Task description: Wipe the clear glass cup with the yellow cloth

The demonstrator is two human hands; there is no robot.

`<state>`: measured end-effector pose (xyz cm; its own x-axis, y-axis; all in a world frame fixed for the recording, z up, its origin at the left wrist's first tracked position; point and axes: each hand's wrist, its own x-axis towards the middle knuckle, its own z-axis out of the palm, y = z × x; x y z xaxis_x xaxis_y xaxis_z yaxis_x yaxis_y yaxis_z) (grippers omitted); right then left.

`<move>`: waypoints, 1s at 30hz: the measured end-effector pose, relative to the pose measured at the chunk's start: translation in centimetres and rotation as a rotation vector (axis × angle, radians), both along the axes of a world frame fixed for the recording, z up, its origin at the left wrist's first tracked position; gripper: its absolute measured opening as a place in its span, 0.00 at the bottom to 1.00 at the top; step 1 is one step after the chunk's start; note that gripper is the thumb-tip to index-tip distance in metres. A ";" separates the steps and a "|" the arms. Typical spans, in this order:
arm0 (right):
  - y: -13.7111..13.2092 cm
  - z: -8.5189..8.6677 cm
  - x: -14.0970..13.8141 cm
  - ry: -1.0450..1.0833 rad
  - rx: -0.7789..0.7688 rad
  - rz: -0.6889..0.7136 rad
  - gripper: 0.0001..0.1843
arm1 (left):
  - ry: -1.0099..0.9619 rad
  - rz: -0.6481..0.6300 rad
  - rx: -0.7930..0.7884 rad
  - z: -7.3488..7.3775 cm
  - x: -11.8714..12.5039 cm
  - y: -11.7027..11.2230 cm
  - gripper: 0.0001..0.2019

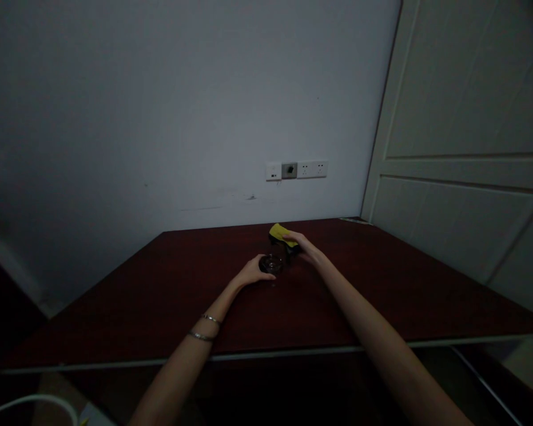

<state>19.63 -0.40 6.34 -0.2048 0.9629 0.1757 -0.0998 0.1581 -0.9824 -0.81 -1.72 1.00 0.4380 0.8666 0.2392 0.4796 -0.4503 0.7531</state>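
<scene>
Our left hand (252,273) lies low on the dark red tabletop (160,296). Its fingers curl round the near side of a small glass dish (272,263). The hand is half closed, and we think it holds the dish that way so it cannot slide. The dish sits out in the middle of the tabletop, toward the far edge, well away from us.

Our right hand (305,247) is just behind the dish and a little to the right. It is closed on a yellow sponge (278,232), with the fingers over the top. The sponge sticks out to the left of the hand, just above the dish. It is tipped, not flat. We cannot tell if it touches the glass.

The dish is round, clear and shiny, so it looks hard and slippery. The sponge looks soft and thick, and it has a dark layer under the yellow. The tabletop is smooth and flat with a pale edge.

Two thin silver bracelets (206,327) ring our left wrist. Behind the tabletop is a plain white wall (160,118) with a row of sockets (296,170). A white panelled door (462,148) stands on the right.
</scene>
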 end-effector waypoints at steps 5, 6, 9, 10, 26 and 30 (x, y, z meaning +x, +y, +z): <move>0.5 -2.5 1.6 0.148 -0.088 -0.179 0.21 | 0.009 0.012 0.011 0.1 0.2 -0.3 0.38; 0.7 -2.9 1.8 0.169 -0.090 -0.205 0.22 | 0.014 0.028 0.017 0.1 0.2 -0.3 0.40; 1.2 -3.5 2.2 0.173 -0.090 -0.247 0.22 | -0.010 0.060 0.014 0.1 0.2 -0.2 0.48; 1.3 -3.7 2.2 0.162 -0.095 -0.249 0.22 | -0.034 0.046 -0.006 0.1 0.1 -0.1 0.50; 1.5 -4.4 2.0 0.050 -0.171 -0.263 0.15 | 0.051 0.047 0.056 0.0 -0.6 0.7 0.43; 1.4 -4.5 1.7 0.025 -0.132 -0.249 0.14 | 0.197 0.146 0.196 0.3 -0.2 -0.1 0.37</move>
<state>21.35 1.01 1.89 0.0434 0.9979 0.0472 -0.0985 0.0513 -0.9938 -0.97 -1.80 1.28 0.3672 0.8695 0.3303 0.6779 -0.4933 0.5451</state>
